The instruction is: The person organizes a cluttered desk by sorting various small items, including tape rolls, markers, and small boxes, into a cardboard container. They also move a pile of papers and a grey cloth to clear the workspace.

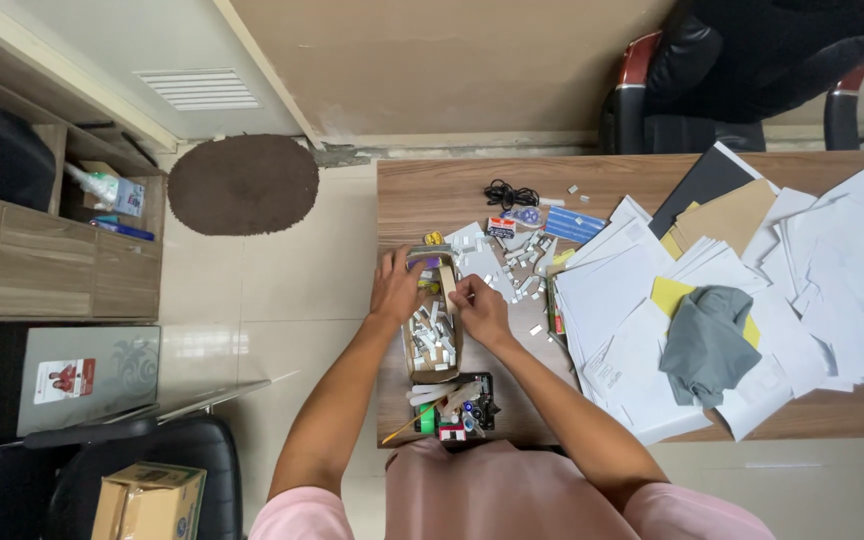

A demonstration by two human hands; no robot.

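1. Sorting small white pieces (512,275): both hands work over a narrow cardboard tray (433,345) that lies lengthwise at the left end of the worktop (432,190), partly filled with such pieces.
2. Left hand (395,285): fingers curled over the tray's far end, apparently steadying it beside a small purple object (426,263); whether it grips anything cannot be told at this size.
3. Right hand (479,305): fingertips pinched together at the tray's right wall, seemingly closed on one small piece, though the piece itself is too small to confirm.
4. Doing the step well: judged from the layout, keeping the tray braced with the left hand and lowering each piece between the walls, rather than dropping it, would keep the contents in order.
5. Surroundings: loose pieces lie scattered just beyond the tray; a black organiser (462,405) of pens stands near the body.
6. Obstructions: a spread of white papers (632,290) with a grey cloth (707,340) on top crowds the right side, its edge near the right forearm; a coiled black cable (508,193) lies farther off.
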